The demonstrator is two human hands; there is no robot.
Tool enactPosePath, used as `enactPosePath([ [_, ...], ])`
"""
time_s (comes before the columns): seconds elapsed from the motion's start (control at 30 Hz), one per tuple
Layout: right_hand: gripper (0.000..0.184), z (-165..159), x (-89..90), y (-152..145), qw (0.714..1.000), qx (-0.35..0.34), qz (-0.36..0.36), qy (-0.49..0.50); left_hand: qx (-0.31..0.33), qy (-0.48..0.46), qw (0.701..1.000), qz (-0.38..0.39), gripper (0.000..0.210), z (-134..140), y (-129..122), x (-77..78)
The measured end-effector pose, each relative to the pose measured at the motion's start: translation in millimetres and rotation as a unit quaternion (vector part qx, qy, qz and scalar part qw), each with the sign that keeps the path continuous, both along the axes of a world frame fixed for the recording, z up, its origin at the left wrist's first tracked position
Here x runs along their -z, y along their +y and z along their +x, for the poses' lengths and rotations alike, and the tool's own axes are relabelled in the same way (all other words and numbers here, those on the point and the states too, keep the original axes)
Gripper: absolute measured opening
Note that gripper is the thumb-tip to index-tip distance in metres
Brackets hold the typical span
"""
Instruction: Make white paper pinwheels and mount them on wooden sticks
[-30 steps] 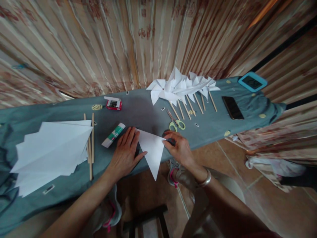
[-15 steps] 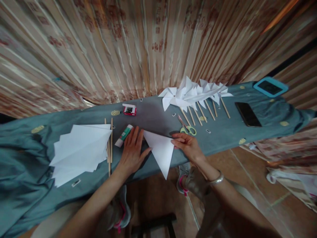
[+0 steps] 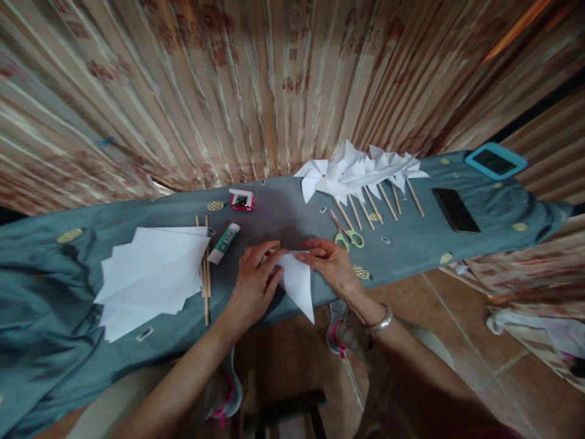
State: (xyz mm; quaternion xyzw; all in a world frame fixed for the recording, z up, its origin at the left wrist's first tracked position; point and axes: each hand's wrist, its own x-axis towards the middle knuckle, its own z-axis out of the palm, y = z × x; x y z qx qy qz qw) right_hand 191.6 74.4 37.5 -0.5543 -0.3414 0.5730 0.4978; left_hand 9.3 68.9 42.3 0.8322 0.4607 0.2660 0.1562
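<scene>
A folded sheet of white paper [image 3: 298, 281] is between my hands at the table's front edge, one pointed corner hanging down towards me. My left hand [image 3: 256, 277] grips its left side with bent fingers. At the upper right corner, my right hand [image 3: 329, 262] pinches the paper between thumb and fingers. A glue stick [image 3: 224, 243] lies just left of my left hand. Beyond my right hand rest scissors [image 3: 348, 238] with yellow-green handles. The paper's left corner is hidden by my left fingers.
A stack of white paper sheets [image 3: 150, 277] lies at left beside several wooden sticks [image 3: 206, 286]. A small red box [image 3: 242, 200] stands open behind. White paper pinwheels [image 3: 338, 174] on sticks lie at back right. Farther right are a phone [image 3: 456, 210] and a blue-framed device [image 3: 496, 161].
My left hand has gone from lying flat beside the paper to gripping its left side. My right hand has moved left, and the paper now bends between both hands.
</scene>
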Motion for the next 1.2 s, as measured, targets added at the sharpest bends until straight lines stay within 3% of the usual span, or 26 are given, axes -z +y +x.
enactPosePath([
  [0.2,0.036,12.2,5.0,3.6,0.999,0.034,-0.011,0.015,-0.008,-0.108,0.994,-0.015,0.012,-17.2,-1.4,-4.8],
  [0.3,0.036,27.0,14.6,7.1,0.997,0.068,0.004,-0.029,0.017,-0.083,0.996,-0.019,0.016,-27.4,-5.5,4.1],
  [0.4,0.035,39.4,23.2,6.5,0.985,0.063,0.045,-0.155,0.066,-0.019,0.998,-0.014,0.027,-35.0,-8.3,16.8],
  [0.5,0.033,43.9,23.4,-1.7,0.923,0.011,0.116,-0.367,0.101,0.038,0.994,-0.008,0.040,-37.8,-12.6,24.6],
  [0.6,0.034,41.2,16.9,-15.5,0.812,-0.061,0.248,-0.524,0.111,0.093,0.990,0.006,0.050,-34.9,-21.8,24.2],
  [0.7,0.038,35.5,11.3,-30.3,0.727,-0.171,0.341,-0.571,0.108,0.140,0.984,0.028,0.048,-30.6,-30.3,22.5],
  [0.8,0.035,31.3,8.4,-42.5,0.667,-0.278,0.394,-0.568,0.111,0.165,0.979,0.045,0.040,-32.1,-29.6,25.1],
  [0.87,0.033,30.6,6.6,-48.5,0.646,-0.322,0.404,-0.561,0.115,0.174,0.977,0.050,0.039,-38.0,-24.4,28.0],
  [1.0,0.040,32.4,3.9,-58.1,0.640,-0.364,0.383,-0.558,0.106,0.186,0.975,0.055,0.040,-52.0,-17.5,27.9],
  [1.2,0.049,32.2,8.2,-68.2,0.642,-0.364,0.353,-0.575,0.104,0.171,0.977,0.076,0.042,-44.0,-38.7,18.5],
])
